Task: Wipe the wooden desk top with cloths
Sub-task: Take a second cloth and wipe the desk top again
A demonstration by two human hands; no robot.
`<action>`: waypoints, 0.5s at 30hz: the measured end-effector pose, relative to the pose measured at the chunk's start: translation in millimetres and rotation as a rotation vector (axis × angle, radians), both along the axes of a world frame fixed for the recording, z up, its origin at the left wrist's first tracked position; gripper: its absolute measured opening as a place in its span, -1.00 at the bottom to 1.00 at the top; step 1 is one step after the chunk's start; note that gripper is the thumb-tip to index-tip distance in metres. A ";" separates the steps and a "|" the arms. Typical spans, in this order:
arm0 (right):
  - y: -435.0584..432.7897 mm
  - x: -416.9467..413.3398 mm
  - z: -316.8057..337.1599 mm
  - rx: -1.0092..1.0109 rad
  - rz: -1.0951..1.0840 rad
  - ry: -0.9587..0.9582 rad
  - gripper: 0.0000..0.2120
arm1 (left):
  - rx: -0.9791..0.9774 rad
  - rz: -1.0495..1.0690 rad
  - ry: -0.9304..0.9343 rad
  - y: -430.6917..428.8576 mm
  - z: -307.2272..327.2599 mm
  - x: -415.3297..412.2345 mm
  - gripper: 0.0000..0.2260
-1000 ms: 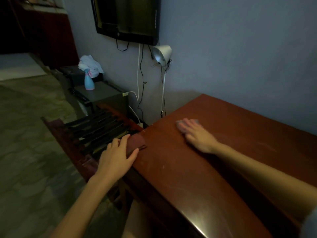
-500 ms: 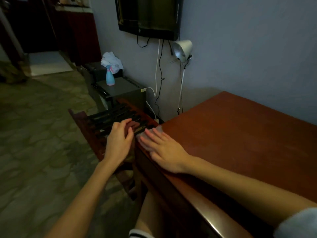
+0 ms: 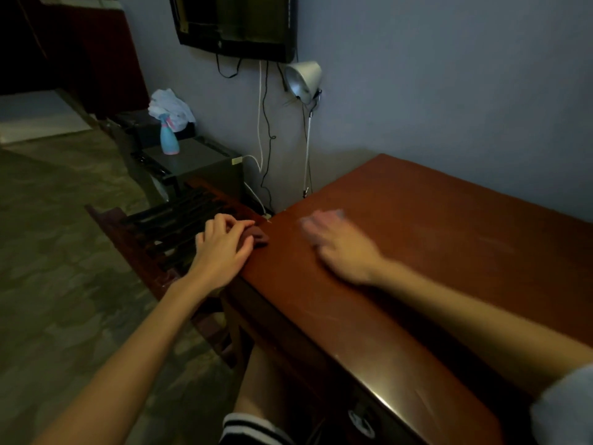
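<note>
Right hand [image 3: 340,248], fingers flat on grey cloth [image 3: 338,214], swept from bench [image 3: 433,245] corner toward 3 o'clock; left hand [image 3: 221,248] fingers curl round dark cloth [image 3: 259,236]. Wiping mid-stroke.

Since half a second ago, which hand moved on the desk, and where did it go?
The right hand slid its grey cloth away from the left corner, rightward across the desk top; it is blurred in mid-sweep. The left hand stayed at that corner, holding the dark red cloth. The lamp and spray bottle have not moved.
</note>
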State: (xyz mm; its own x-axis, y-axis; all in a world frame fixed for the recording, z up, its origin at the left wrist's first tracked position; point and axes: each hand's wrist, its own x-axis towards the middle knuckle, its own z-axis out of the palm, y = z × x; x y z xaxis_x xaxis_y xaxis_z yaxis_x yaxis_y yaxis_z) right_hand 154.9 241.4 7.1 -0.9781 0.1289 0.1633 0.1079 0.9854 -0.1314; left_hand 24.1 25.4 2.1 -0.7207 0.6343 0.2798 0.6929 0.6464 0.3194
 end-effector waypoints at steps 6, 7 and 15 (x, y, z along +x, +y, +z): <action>-50.9 80.4 1.4 -0.012 0.596 -0.091 -0.44 | -0.058 -0.024 0.184 21.8 -1.1 15.7 -0.55; -20.4 80.3 1.5 -0.012 0.563 -0.086 -0.42 | -0.064 -0.085 0.188 28.3 -0.2 22.3 -0.49; 213.9 98.3 13.4 -0.074 -0.726 -0.051 -0.48 | 0.054 -0.368 0.108 60.6 2.8 56.7 -0.69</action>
State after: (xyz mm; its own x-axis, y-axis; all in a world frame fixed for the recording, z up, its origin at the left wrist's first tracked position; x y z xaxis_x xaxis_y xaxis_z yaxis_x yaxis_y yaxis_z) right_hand 253.2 455.4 20.5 -0.6480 0.7568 0.0854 0.7387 0.6518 -0.1716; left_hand 80.8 86.0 5.0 -0.4124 0.8273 0.3815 0.9069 0.3329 0.2584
